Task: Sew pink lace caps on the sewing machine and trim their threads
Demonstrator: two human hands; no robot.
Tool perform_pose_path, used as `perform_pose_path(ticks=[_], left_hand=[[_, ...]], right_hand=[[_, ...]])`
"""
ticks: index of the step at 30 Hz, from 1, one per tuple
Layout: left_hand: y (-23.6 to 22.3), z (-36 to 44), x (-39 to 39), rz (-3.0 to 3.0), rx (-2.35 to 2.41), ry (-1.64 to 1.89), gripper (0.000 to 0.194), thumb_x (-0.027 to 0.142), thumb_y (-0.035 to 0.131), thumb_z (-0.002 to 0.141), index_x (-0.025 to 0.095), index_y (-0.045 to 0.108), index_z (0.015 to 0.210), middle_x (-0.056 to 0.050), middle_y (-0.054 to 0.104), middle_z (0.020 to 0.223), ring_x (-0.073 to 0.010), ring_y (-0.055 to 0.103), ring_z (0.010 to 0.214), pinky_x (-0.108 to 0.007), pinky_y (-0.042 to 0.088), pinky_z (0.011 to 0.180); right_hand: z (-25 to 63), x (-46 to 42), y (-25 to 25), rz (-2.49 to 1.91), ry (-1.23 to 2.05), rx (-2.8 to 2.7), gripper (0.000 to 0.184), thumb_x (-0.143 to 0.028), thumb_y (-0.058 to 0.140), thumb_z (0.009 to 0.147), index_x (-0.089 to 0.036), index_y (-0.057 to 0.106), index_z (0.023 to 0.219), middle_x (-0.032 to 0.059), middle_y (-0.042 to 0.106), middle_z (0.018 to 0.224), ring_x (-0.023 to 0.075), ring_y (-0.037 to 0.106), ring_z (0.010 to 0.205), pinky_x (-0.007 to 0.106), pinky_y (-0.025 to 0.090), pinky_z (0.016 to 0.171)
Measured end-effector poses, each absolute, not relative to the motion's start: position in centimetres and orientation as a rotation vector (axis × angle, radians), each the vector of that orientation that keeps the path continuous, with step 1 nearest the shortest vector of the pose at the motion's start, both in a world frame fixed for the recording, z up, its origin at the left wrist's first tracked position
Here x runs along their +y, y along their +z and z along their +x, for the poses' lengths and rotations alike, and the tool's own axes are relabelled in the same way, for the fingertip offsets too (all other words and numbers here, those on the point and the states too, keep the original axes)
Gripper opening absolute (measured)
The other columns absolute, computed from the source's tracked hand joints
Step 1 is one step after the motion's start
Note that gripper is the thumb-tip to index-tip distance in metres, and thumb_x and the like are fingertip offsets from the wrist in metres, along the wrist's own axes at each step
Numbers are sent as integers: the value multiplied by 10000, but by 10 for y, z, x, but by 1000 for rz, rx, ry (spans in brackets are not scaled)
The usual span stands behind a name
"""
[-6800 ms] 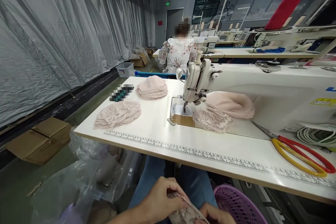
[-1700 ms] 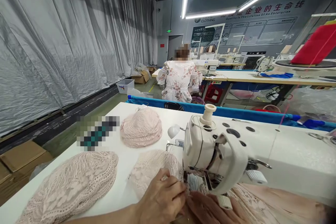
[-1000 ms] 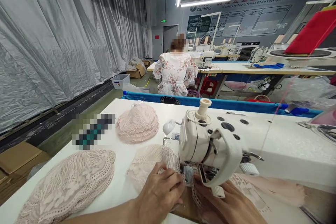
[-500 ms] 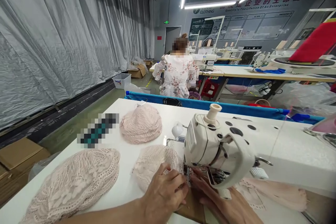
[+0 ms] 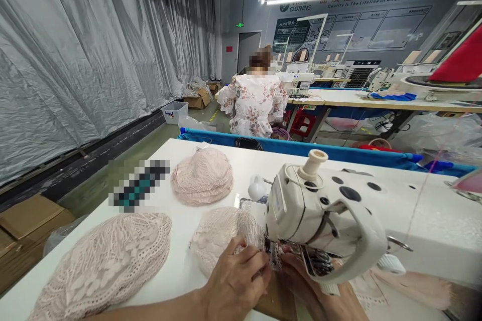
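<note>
A pale pink lace piece (image 5: 213,238) lies under the head of a white sewing machine (image 5: 293,205). My left hand (image 5: 239,273) presses on it with curled fingers just left of the needle area. On the other side, my right hand (image 5: 305,281) holds the lace edge near the presser foot. The machine head partly covers its fingers. Behind the lace piece sits a stack of pink lace cups (image 5: 202,178). A larger pile of lace pieces (image 5: 109,261) lies at the left, beside my left forearm.
More pink fabric (image 5: 414,286) lies right of the machine. A blue cloth trough (image 5: 316,149) runs along the table's far edge. Beyond it, a person in a floral top (image 5: 256,103) sits at another table. Cardboard boxes (image 5: 33,225) stand on the floor at left.
The fingers of my right hand have drawn in, and more lace edge shows between my hands. My left hand stays nearly in place. The view has shifted slightly.
</note>
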State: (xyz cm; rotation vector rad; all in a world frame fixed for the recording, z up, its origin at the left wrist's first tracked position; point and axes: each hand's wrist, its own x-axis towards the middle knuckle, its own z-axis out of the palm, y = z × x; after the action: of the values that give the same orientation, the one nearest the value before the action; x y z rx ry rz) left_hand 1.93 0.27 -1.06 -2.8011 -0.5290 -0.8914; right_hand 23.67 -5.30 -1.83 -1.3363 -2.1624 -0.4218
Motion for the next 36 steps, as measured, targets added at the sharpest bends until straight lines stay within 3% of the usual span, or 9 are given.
perform_pose_path(ticks=[3, 7, 13, 18, 25, 32, 36], left_hand=[[-10, 20, 2, -2796, -531, -884, 89, 210, 534, 922, 150, 588, 883, -11, 634, 993, -104, 556, 882, -311, 395, 823], [-8, 22, 3, -2761, -520, -960, 108, 170, 503, 929, 142, 595, 879, -11, 634, 930, -96, 561, 826, -301, 402, 799], [-7, 23, 3, -2746, -538, -993, 148, 150, 475, 939, 140, 599, 858, -15, 637, 912, -95, 566, 831, -293, 401, 804], [-4, 24, 1, -2734, -545, -1014, 156, 143, 467, 938, 134, 607, 870, -13, 640, 900, -93, 563, 818, -287, 405, 807], [0, 24, -1, -2730, -536, -1031, 134, 131, 481, 930, 118, 605, 879, -8, 643, 883, -100, 559, 803, -301, 405, 788], [-3, 24, -1, -2686, -534, -1034, 94, 119, 531, 913, 127, 615, 872, -8, 635, 899, -95, 551, 824, -286, 390, 806], [-2, 24, -1, -2696, -530, -1031, 107, 117, 520, 919, 127, 613, 868, -8, 634, 907, -93, 554, 824, -287, 394, 805]], right_hand=[[238, -52, -22, -1332, -365, -2194, 237, -222, 453, 917, -187, 632, 1069, 124, 734, 994, 227, 718, 810, 287, 576, 583], [244, -53, -31, -1308, -282, -2222, 228, -143, 481, 870, -194, 645, 1019, 94, 740, 952, 213, 714, 852, 272, 585, 677], [246, -56, -31, -1331, -212, -2238, 359, -145, 481, 862, -211, 589, 1198, 95, 705, 1128, 208, 687, 981, 285, 575, 790], [244, -56, -28, -1298, -179, -2261, 334, -129, 469, 855, -207, 616, 1144, 88, 732, 1052, 189, 705, 912, 265, 581, 763], [245, -55, -27, -1298, -113, -2266, 316, -182, 457, 905, -140, 614, 1176, 145, 697, 1140, 214, 692, 978, 308, 597, 793], [242, -56, -29, -1356, 87, -2176, 342, -200, 393, 937, -183, 571, 1229, 137, 701, 1127, 222, 709, 928, 331, 617, 725], [242, -58, -27, -1326, 30, -2187, 321, -208, 441, 924, -203, 569, 1218, 141, 701, 1121, 242, 704, 947, 347, 617, 722]])
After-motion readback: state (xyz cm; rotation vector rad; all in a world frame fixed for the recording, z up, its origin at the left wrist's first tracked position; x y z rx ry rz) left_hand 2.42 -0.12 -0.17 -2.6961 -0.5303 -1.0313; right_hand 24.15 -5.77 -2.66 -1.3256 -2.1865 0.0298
